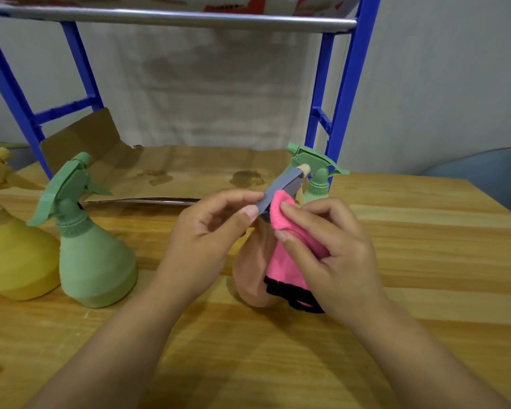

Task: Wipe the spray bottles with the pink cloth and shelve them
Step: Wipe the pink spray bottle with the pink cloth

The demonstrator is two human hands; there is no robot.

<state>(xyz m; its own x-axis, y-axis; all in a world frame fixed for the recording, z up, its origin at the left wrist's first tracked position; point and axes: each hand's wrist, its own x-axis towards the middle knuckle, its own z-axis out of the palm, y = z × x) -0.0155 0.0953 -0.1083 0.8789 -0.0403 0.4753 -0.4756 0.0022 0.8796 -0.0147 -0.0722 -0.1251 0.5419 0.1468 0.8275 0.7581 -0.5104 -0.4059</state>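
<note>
Hands meet over a peach spray bottle (252,270) standing on the wooden table (425,261): the left hand (210,228) pinches the rear of its grey spray head (278,188) between thumb and curled fingers, while the right hand (328,246) grips the pink cloth (283,214), pressing it against that head. A green spray bottle (92,255) and a yellow one (9,255) stand to the left, and another green bottle (317,178) stands behind, by the blue shelf frame (345,84).

Shelf's cardboard-lined lower tier (189,169) stood open at centre; green bottle (93,246) flanked left, second green bottle (317,178) crowded the right post (341,113).
</note>
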